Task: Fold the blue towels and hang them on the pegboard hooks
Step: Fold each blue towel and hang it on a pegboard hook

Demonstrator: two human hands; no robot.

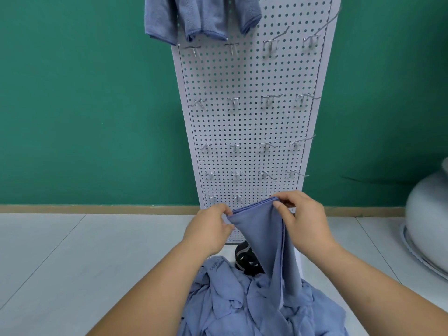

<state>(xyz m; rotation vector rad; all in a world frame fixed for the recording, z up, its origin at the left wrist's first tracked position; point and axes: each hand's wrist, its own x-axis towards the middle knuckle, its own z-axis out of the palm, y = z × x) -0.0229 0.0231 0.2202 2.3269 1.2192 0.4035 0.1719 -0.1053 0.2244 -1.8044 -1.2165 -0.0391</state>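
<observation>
Pinching the folded towel's [260,229] top corners, left hand [208,231] and right hand [303,224] gripped soft, limp cloth; holding both corners seemed best before hooking on the far pegboard [247,122].

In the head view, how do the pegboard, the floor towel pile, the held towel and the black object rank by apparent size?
1. pegboard
2. towel pile, nearer the camera and cut off by the frame, so unsure against the pegboard
3. held towel
4. black object, partly hidden
</observation>
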